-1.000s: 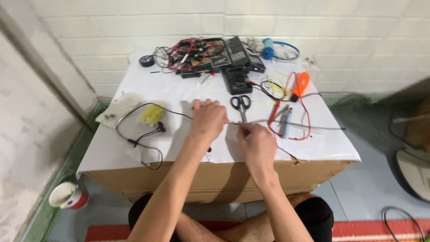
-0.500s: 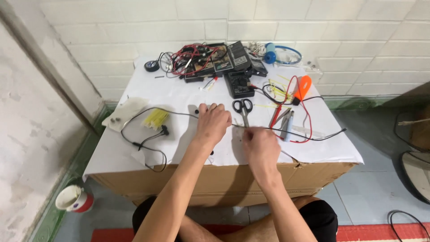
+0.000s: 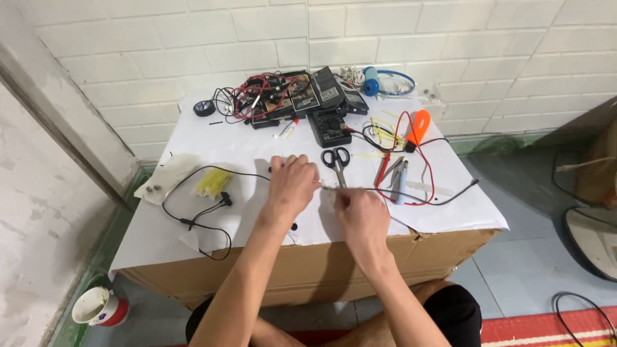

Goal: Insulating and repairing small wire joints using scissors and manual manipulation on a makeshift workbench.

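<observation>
Both hands had drawn slightly apart since the earlier frames. From the head view, the left hand [image 3: 292, 183] and right hand [image 3: 360, 215] each pinched the thin dark cable [image 3: 437, 200] — it ran left to right across the white sheet [image 3: 244, 144], its free end trailing right, nearer the right hand, just below the scissors [image 3: 337, 160].

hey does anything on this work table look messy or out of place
Yes. Red and black wires lie tangled over the meters by the wall, and the cardboard box under the white sheet is torn at its front edge. Scissors lie flat, nothing spilled.
</observation>
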